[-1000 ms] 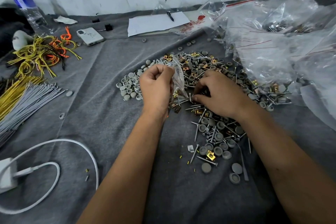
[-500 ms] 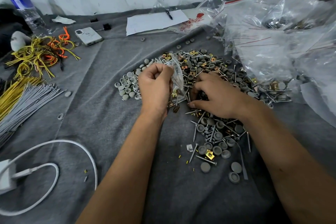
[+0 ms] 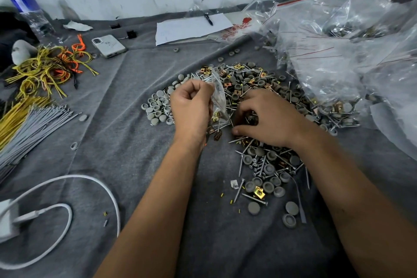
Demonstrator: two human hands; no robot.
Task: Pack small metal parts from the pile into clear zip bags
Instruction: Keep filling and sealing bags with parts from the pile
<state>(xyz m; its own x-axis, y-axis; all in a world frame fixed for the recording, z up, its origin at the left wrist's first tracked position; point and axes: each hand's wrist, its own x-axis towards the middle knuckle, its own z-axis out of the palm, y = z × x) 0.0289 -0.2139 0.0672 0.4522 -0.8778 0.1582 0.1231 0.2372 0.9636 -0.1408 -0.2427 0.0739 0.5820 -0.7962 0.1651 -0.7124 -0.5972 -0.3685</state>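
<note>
Small clear zip bag [image 3: 218, 99]: upright, mouth up, pinched at its left edge; a few brass clips visible at its bottom. Pile of silver screws, grey round caps and brass-coloured square clips [image 3: 255, 88]: spread loose on grey cloth, just right of and behind bag.

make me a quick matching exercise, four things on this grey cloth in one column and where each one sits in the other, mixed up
Things:
1. white phone
2. white charger cable
3. small clear zip bag
4. sheet of paper with a pen

Places:
A. pinched in the left hand, over the pile of parts
B. near left, looped on the cloth
C. far side, by the wall, centre
D. far left, beside the yellow and orange wires

Pairs: 1-D, 2-B, 3-A, 4-C
</note>
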